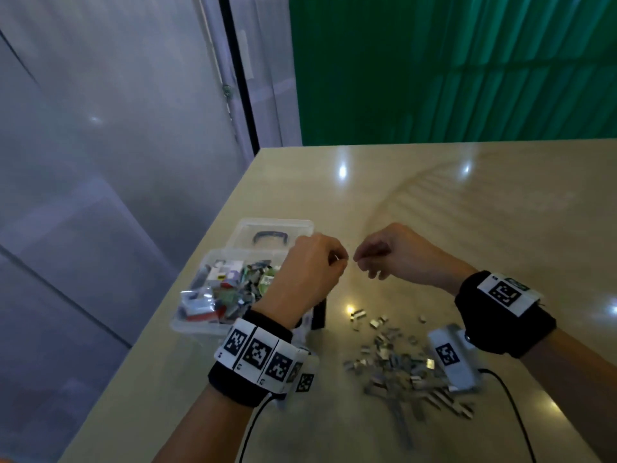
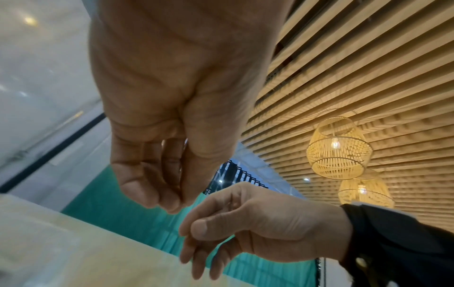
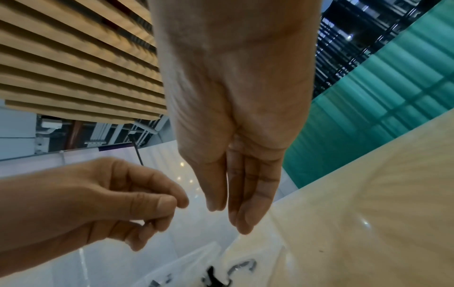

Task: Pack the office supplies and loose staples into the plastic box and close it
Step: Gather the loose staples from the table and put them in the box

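Near the glossy beige table's left edge sits the clear plastic box, filled with small packets, its transparent lid (dark curved handle) lying open behind. Loose staples, short shiny metal strips, lie heaped near the front edge. Above them the left hand pinches something tiny and glinting; the right hand, just beside it, has thumb and fingertips together, contents unclear.

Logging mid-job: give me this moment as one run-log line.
clear plastic box open, part filled | loose silver staples on beige table | left hand pinching, contents unclear | right hand fingers curled, contents unclear | both raised
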Available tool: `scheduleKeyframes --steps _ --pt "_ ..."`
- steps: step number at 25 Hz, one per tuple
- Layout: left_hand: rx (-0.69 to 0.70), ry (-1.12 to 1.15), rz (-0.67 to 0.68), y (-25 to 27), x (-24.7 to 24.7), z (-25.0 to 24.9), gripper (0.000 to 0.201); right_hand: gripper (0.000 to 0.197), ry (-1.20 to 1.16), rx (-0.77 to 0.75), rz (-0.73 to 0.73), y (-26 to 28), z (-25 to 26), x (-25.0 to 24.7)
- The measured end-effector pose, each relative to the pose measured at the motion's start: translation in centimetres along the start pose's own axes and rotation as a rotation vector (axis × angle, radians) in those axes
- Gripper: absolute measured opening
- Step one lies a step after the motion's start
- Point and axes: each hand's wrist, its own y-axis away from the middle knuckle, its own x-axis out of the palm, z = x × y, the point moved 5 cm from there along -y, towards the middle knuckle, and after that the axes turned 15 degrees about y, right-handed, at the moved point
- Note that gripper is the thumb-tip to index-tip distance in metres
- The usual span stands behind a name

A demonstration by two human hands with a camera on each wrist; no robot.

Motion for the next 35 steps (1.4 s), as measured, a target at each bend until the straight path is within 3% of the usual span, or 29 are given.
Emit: scheduleKeyframes --steps 4,6,10,12,18,25,30,33,35 --pt "-0.008 0.062 0.185 0.6 8.1 -2.2 0.023 0.019 0.147 0.077 0.179 4.2 -6.3 2.1" --pt "-0.078 0.044 0.231 1.0 11.4 -1.1 0.024 0.006 0.251 0.147 0.220 5.6 -9.4 3.5" --pt "-0.274 -0.114 0.222 1.0 15.3 4.4 0.036 0.045 0.376 0.306 0.271 7.2 -13.8 5.2" --pt "-0.352 -0.184 0.227 1.1 16.4 6.7 0.034 0.047 0.410 0.333 0.285 7.6 -14.3 6.0" --pt "-0.409 -0.206 0.260 2.1 17.8 7.6 0.035 0.046 0.482 0.257 0.294 7.5 -11.8 9.8" --pt "-0.372 -0.031 0.186 2.9 18.1 7.2 0.018 0.008 0.347 0.148 0.161 7.4 -10.0 11.1" --pt "-0.335 -0.085 0.213 2.9 17.9 6.7 0.011 0.011 0.368 0.158 0.159 7.3 -10.4 11.4" --pt "-0.320 -0.071 0.216 3.1 17.7 6.7 0.014 0.023 0.350 0.172 0.149 7.2 -10.7 11.4" --pt "-0.303 -0.035 0.188 3.3 17.1 6.7 0.018 0.017 0.329 0.188 0.138 7.2 -10.9 10.9"
